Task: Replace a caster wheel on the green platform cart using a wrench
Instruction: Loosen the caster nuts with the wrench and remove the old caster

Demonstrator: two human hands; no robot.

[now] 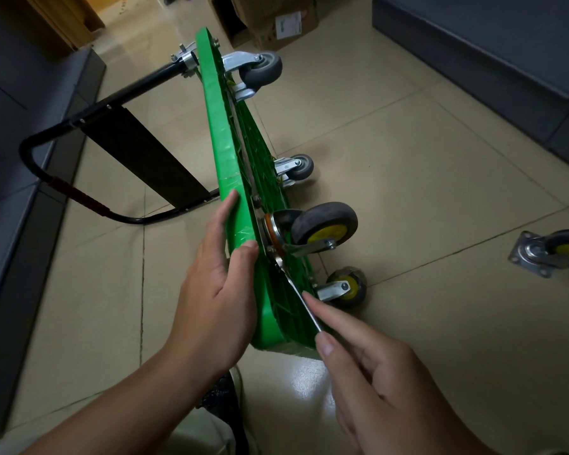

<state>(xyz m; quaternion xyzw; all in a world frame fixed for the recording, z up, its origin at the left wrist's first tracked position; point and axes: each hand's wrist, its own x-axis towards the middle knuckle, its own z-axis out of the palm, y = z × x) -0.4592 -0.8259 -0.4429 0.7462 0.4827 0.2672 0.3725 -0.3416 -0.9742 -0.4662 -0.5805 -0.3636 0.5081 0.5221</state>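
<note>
Head view. The green cart point(234, 149) stands on its long edge on the floor point(408, 142), with its wheels facing right. Its black handle point(79, 178) is spread out to the left.

My left hand point(217, 284) braces the cart's near upper rim. The fingers are straight and relaxed, and the thumb presses on the rim.

My right hand point(375, 382) holds the wrench point(296, 290), its fingers pinching the shank between thumb and forefinger. The wrench head sits at the mounting plate of the near yellow-hubbed wheel point(324, 224).

A loose wheel point(552, 251) lies on the floor at the right, well apart from the cart.
</note>
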